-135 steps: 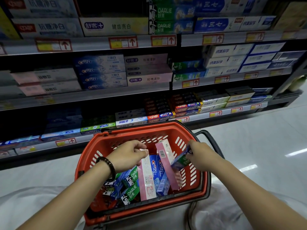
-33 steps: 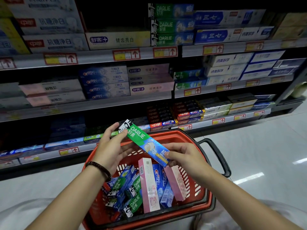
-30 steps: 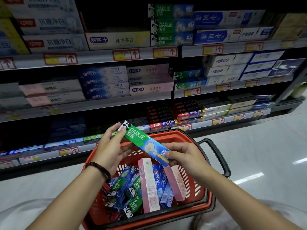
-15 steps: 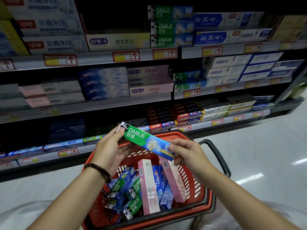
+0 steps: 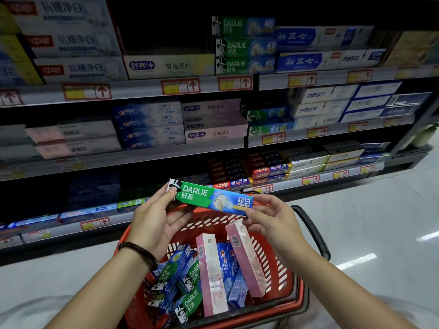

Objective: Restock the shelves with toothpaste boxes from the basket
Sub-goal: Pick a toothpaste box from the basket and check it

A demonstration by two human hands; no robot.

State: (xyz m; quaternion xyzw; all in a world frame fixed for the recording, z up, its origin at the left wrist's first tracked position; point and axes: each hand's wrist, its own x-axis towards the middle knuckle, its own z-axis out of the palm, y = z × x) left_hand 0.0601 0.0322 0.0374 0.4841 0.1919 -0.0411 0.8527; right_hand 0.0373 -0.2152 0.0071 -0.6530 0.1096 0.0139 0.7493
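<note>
By the look of it the restocking was far from done: the left hand [image 5: 154,219] and right hand [image 5: 273,219] each pinched one end of a green Darlie box [image 5: 211,198] in clamped fingers [image 5: 164,198], just above the red basket [image 5: 299,289], where many boxes [image 5: 213,274] lay unshelved, near the shelves [image 5: 133,89].

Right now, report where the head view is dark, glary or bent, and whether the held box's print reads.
Head view: the Darlie box, held in the left hand and right hand, is sharp, print legible; the bottom shelf at left sinks into shadow; the floor carries bright glare streaks at right; the top shelf rail bows with wide-angle distortion.
</note>
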